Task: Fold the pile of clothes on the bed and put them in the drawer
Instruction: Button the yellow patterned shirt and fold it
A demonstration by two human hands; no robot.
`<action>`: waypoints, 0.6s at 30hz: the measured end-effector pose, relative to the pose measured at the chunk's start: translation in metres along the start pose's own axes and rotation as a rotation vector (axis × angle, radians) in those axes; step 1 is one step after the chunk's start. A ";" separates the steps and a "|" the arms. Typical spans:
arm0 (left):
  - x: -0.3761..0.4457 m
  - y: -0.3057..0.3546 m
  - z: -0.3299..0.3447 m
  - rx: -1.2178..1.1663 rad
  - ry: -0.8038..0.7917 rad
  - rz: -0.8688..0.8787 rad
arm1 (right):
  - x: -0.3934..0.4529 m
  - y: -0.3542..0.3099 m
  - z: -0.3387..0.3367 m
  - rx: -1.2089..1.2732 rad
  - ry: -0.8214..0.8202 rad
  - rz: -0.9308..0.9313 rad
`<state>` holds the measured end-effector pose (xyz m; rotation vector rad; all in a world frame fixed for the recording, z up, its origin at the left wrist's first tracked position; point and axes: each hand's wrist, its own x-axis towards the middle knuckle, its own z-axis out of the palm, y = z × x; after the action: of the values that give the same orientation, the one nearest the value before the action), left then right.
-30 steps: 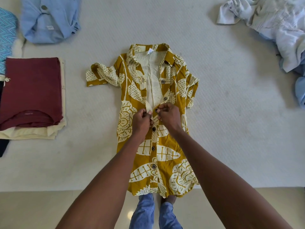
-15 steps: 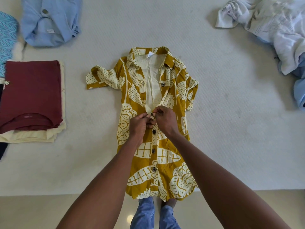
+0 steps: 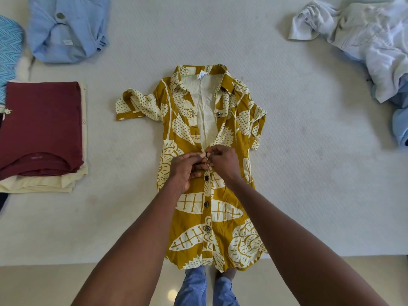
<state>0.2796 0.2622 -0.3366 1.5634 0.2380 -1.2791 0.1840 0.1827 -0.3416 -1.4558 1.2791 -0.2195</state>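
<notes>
At the near edge of the pale quilted bed (image 3: 309, 151), a mustard-yellow short-sleeved shirt with a cream leaf print (image 3: 192, 219) lies flat on its back, collar pointing away from the person and hem hanging just over the mattress edge, so its long axis runs straight out from the body. Both hands meet on the front placket about halfway up: the left hand (image 3: 184, 170) pinches the buttonhole side and the right hand (image 3: 223, 161) pinches the button side, fingers curled tight on the fabric at what looks like a button being fastened. Below them three dark buttons are closed; above, the neck gapes open with one loose button visible near the collar. The next button therefore lies directly beyond the hands, along that same centre line, about equally within reach of either hand. To the left sit a folded maroon garment on a cream one (image 3: 42, 129) and a crumpled light blue shirt (image 3: 68, 29); a heap of white and pale blue clothes (image 3: 371, 45) waits at the right. No drawer is in view.
</notes>
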 end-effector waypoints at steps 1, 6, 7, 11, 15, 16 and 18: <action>0.000 0.000 0.002 0.040 0.018 0.022 | 0.001 0.002 -0.002 0.045 -0.018 0.031; 0.005 -0.002 0.005 0.292 0.092 0.177 | 0.001 -0.005 -0.005 0.102 -0.051 0.079; 0.006 -0.002 0.005 0.346 0.093 0.201 | 0.002 -0.005 -0.005 0.103 -0.036 0.087; 0.008 0.000 0.003 0.413 0.033 0.195 | 0.007 -0.007 -0.005 0.076 0.010 0.134; 0.015 0.006 -0.006 0.297 -0.046 0.095 | 0.003 -0.010 -0.008 0.293 -0.038 0.183; 0.015 0.007 -0.006 0.261 -0.047 0.074 | 0.001 -0.010 -0.008 0.332 -0.033 0.195; 0.015 0.008 -0.003 0.222 -0.036 0.042 | -0.001 -0.007 -0.003 0.323 0.029 0.220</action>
<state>0.2936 0.2548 -0.3443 1.7214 0.0400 -1.3352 0.1851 0.1797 -0.3346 -1.0337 1.3463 -0.2858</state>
